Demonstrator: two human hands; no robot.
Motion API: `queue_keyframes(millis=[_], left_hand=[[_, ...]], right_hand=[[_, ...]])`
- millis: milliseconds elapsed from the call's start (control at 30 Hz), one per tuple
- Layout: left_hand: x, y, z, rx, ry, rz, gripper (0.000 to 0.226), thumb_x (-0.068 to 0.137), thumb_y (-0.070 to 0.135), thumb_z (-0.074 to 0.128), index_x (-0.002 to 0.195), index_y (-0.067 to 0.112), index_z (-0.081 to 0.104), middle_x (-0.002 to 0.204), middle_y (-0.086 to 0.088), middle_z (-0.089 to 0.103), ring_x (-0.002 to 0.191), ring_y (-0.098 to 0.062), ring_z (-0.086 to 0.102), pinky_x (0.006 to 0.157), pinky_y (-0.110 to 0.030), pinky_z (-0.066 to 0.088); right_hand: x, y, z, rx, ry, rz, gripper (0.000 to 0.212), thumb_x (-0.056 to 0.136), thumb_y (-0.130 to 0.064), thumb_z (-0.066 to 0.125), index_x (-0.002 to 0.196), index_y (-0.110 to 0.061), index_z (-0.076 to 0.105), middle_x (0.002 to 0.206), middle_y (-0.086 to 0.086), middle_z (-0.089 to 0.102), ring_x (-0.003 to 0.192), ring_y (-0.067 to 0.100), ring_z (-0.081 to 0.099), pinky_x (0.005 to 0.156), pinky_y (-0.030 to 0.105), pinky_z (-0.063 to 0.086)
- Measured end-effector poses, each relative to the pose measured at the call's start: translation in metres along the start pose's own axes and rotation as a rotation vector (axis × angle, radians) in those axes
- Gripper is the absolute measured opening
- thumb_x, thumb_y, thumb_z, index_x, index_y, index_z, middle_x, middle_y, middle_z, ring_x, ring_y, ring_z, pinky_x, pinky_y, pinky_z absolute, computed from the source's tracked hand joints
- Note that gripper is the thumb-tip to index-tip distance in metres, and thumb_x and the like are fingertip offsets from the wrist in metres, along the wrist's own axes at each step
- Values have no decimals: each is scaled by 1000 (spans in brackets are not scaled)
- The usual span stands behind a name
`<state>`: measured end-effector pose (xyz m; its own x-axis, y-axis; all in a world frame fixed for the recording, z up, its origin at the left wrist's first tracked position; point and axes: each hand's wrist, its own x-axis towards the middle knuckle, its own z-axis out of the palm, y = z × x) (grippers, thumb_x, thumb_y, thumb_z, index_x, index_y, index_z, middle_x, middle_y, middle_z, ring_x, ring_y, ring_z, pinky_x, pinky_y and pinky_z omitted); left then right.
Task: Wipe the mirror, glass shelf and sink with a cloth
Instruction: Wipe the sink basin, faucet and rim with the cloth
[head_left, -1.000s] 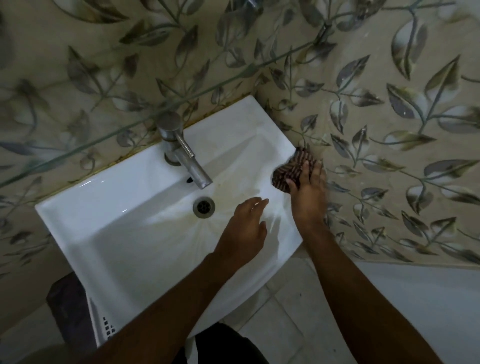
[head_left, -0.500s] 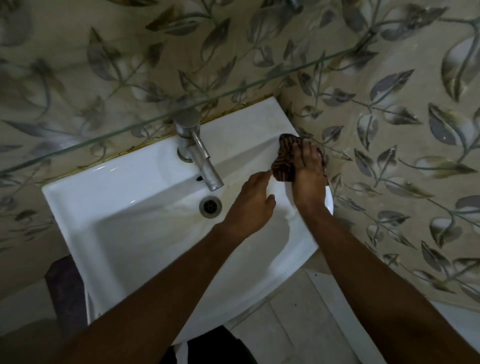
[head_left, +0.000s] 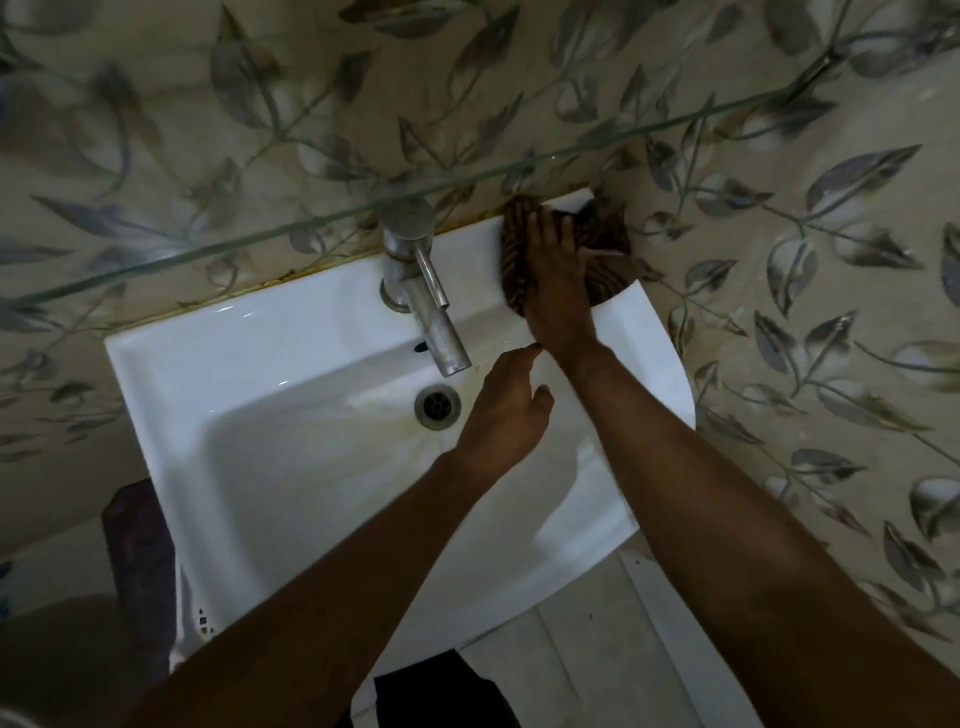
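On the back right corner of the white sink (head_left: 218, 364), against the leaf-patterned wall tiles (head_left: 810, 322): one dark striped cloth (head_left: 605, 260), pressed flat under the right hand (head_left: 558, 283), fingers straight and spread over it. Over the basin, beside the drain (head_left: 437, 405): left hand (head_left: 506, 415), fingers loosely extended, holding nothing. Fixtures: metal tap (head_left: 423, 301) at the rear rim; glass shelf (head_left: 260, 236) edge running above it.

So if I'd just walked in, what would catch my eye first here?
Probably the right hand pressing a dark striped cloth flat on the far right corner of the white sink. Next, the steel tap over the drain, with the left hand hovering open beside it.
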<state>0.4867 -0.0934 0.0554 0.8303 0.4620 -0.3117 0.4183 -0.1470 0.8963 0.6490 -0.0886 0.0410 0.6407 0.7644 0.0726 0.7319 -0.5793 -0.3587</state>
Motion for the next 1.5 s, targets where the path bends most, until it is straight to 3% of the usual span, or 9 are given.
queue_keyframes(millis=[367,500,600,833,967,1100,1267,1367,1500], left_hand=[[-20,-14,-12,-99,130,-76,57,96,8,55,150,14,38,147,-3,46,131,-18,48,113,-35,38],[-15,-8,-26,-377,271,-313,32,92,3,58,123,7,62,108,-5,67,99,-19,66,73,-7,48],[-19,-8,-35,-489,181,-356,29,95,0,49,116,9,66,89,0,63,68,-1,58,54,-4,41],[-27,-8,-45,-542,140,-345,28,95,0,51,112,16,67,102,-9,67,79,-15,57,56,-10,43],[-32,-8,-46,-545,131,-374,41,96,3,51,135,15,51,119,-9,66,90,-19,61,72,-23,48],[-35,-5,-49,-519,110,-365,41,96,5,52,135,18,50,121,-9,67,97,-24,64,80,-32,49],[-45,-14,-66,-418,134,-321,33,94,9,52,119,29,58,113,1,71,104,-23,66,88,-38,53],[-53,-22,-79,-415,198,-330,36,94,14,54,125,33,57,106,10,71,101,-10,67,80,-25,54],[-64,-27,-99,-340,272,-282,40,95,16,54,132,30,55,111,12,70,103,-1,63,84,-18,49]], right_hand=[[-2,-20,10,18,143,65,62,97,0,42,155,0,19,163,19,19,153,37,11,124,47,13],[-39,-56,30,125,32,-287,55,99,-18,41,150,2,34,159,19,31,151,33,19,124,43,18],[-29,-34,18,50,28,-405,51,94,2,46,145,5,42,154,21,39,146,35,32,122,45,25],[9,13,-14,42,212,112,48,103,2,36,150,4,31,158,19,32,150,28,27,122,37,25],[-19,-25,4,193,154,-38,46,98,10,42,144,14,35,153,31,33,147,47,24,124,49,19],[-16,-14,-4,142,33,-142,57,92,14,47,147,7,37,156,25,33,149,39,26,123,50,22],[-11,-8,-3,184,162,146,52,99,8,38,150,6,28,159,22,28,151,36,21,124,45,20],[-34,-48,20,150,172,-26,55,95,8,44,149,4,35,156,20,35,149,38,26,119,48,30],[-80,-78,50,280,218,-115,60,96,4,48,152,-10,31,161,-24,13,151,13,12,119,57,29]])
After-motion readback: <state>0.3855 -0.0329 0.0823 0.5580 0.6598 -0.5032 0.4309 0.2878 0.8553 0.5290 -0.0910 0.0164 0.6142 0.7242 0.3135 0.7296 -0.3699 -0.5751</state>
